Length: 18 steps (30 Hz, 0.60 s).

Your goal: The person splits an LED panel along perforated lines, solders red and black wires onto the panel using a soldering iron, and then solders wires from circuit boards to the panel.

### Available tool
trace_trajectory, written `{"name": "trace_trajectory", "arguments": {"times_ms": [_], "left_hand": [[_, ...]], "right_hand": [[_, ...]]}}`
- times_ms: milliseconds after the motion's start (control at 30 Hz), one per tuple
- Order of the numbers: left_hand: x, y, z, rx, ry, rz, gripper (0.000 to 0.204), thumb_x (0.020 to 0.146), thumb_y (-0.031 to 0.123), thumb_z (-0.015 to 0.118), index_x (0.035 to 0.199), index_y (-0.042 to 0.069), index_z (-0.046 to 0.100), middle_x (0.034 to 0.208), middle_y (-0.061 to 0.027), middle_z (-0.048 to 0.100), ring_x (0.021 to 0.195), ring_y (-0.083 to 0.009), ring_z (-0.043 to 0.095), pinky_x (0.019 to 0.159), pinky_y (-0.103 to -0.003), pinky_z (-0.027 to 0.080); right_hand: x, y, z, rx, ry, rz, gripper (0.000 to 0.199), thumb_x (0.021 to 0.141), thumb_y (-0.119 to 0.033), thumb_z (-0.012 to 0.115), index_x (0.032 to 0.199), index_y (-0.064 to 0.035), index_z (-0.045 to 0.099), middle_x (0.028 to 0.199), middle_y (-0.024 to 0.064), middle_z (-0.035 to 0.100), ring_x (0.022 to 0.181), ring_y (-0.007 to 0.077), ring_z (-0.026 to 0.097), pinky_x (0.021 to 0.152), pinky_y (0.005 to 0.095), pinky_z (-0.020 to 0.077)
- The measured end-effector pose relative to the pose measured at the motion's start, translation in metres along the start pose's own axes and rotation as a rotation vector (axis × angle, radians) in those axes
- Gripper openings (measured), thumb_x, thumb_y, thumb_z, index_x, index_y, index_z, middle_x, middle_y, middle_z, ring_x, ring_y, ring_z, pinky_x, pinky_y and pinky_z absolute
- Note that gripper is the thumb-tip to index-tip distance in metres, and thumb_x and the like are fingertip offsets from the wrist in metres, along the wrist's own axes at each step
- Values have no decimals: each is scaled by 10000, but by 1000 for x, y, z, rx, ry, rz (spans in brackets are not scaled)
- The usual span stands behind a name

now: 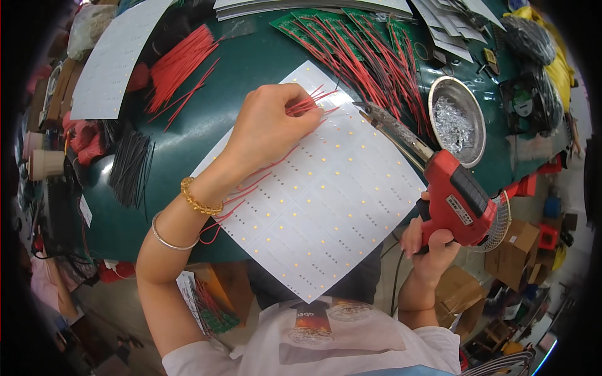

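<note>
With my left hand [266, 125] pinching red wires [307, 103] on the white LED panel [326, 200], my right hand [429, 241] gripped the soldering gun [451, 197]; soldering required tip contact.

Red thin wires [305, 105] cross a white rectangular circuit panel dotted yellow [313, 200] on a dark green table [251, 62]; red pistol-shaped soldering gun [458, 203].

The left hand [266, 125] covers the near ends of the red wires [307, 103] it pinches, so the fingertips' grip cannot be seen. The right hand [429, 241] is half hidden behind the red soldering gun [454, 197]; its fingers on the trigger side are out of sight. At 12 o'clock the green circuit boards [332, 28] lie partly under a white sheet stack [313, 6], itself cut by the top edge. At 6 o'clock the white LED panel [326, 194] hides the person's lap.
</note>
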<state>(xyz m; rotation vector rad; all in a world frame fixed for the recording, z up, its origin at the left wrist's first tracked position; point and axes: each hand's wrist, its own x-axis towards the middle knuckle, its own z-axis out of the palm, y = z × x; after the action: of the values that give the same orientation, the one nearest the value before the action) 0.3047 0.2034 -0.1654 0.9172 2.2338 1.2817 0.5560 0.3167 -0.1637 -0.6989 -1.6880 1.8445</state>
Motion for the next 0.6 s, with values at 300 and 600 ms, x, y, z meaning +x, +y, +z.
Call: {"name": "trace_trajectory", "arguments": {"times_ms": [300,600], "left_hand": [[-6,-3,-15,-113,34,-3,179,834,159,640,805,-15,612,641,13,549,587,-24,444,502,-195,342],[-147,18,-71,-6,233,-93,90,781,51,654,762,-10,590,672,6,541,574,-36,404,494,-192,323]], "right_hand": [[-18,-2,-1,40,-35,-21,842,796,-602,544,1183,127,375,484,-7,390,354,86,375,373,229,348],[-72,-4,-28,145,-89,119,905,754,-720,463,1219,47,345,468,-29,373,360,86,367,367,219,333]]}}
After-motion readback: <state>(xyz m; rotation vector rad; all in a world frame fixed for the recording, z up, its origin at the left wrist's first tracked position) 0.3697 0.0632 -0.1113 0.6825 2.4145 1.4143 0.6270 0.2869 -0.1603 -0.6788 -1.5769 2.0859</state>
